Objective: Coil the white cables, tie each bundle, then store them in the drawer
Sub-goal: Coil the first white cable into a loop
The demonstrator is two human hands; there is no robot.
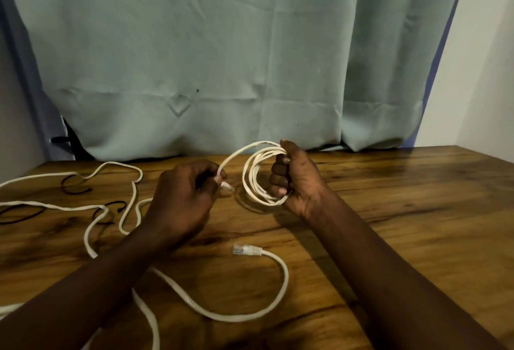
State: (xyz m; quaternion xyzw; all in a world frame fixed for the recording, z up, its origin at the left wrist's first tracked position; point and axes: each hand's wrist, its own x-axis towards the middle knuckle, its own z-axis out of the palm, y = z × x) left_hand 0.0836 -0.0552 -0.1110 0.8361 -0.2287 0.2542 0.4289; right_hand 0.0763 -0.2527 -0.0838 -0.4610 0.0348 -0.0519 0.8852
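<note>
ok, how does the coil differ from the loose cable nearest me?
The coil is wound in several loops, gripped by the right hand; the loose cable lies on the table in one open curve. The coil's end is pinched by the left hand; the loose cable's plug lies free. Both are white.

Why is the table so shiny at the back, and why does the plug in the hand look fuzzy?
Head view: light glints off the wooden table at its far right; the end plug hanging from the left hand is blurred, while the loose plug lying on the table looks sharp; the right hand, gripping the white cable coil, casts a soft shadow beneath.
</note>
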